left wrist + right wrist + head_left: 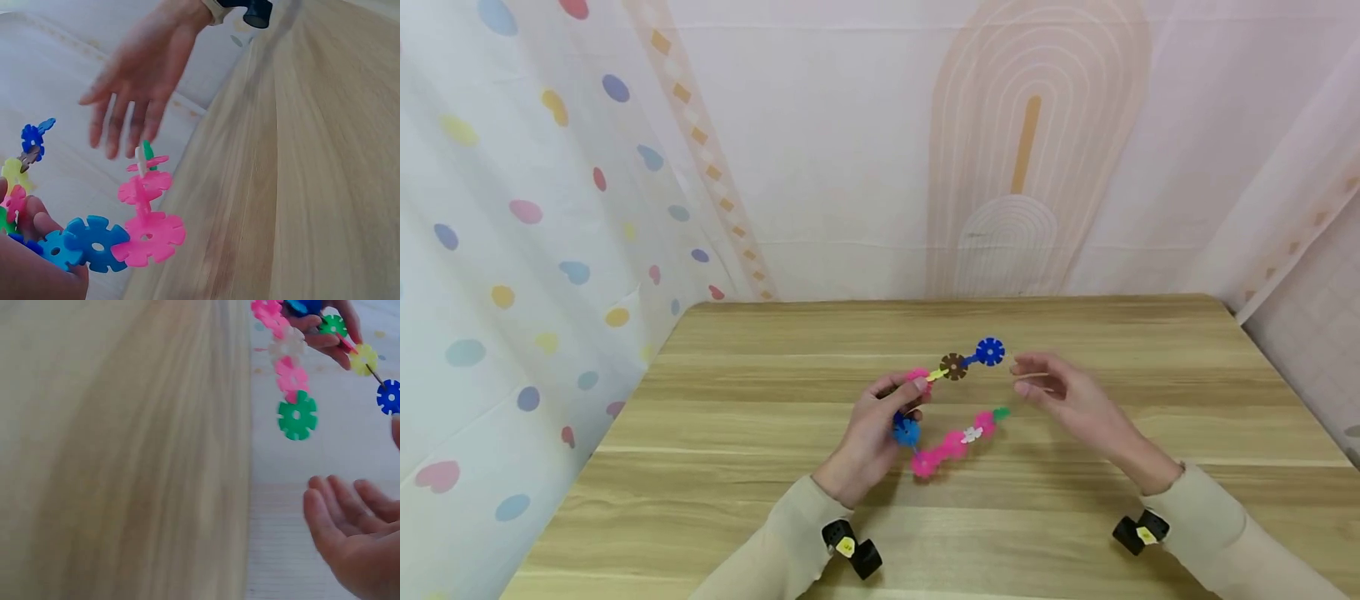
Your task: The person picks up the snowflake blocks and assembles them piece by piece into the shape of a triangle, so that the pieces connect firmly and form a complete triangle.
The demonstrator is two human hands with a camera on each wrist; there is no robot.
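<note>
Holding the chain of snowflake discs [951, 408] up over the worktop [715, 467], my left hand [868, 442] pinches it at the bend, near the light-blue disc [906, 432]. My right hand [1060, 392] hangs just beside the chain's far ends, fingers loose, grasping nothing. I judge this a pause between joins; next calls for a fresh disc or closing the two ends. Count: one chain, two arms off the bend, three or four pink discs, two dark blue, one each brown, yellow, white; green ones at least two.
</note>
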